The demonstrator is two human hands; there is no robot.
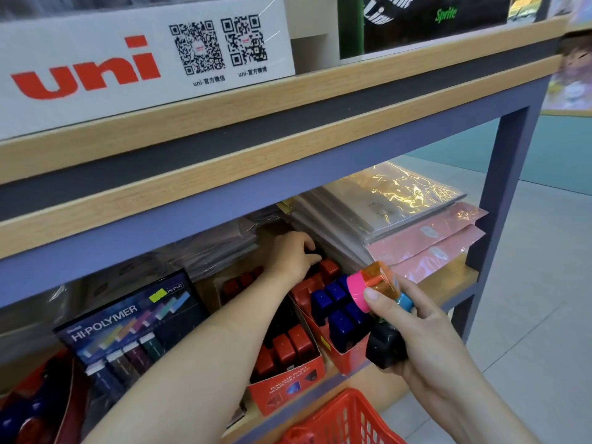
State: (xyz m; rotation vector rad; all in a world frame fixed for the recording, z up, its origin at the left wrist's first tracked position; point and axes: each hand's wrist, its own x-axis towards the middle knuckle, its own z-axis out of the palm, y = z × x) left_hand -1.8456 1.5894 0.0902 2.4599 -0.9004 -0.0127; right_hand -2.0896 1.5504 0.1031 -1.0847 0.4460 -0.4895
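The red basket (346, 418) lies lowest, under the shelf (455, 274). The right hand (426, 331) grips an orange sharpener (376, 280) and a black sharpener (386, 347), beside the blue sharpeners (339, 312). The left hand (293, 256) reaches deep among red sharpeners (328, 267), fingers curled; what it holds is hidden.

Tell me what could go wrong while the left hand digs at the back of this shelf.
1. The right hand holds an orange sharpener and a black sharpener at once, out past the shelf edge. One could slip and fall, perhaps missing the basket below.
2. The left hand reaches deep beside the stack of wrapped packs. Its forearm passes over the red box and may nudge it or knock sharpeners out.
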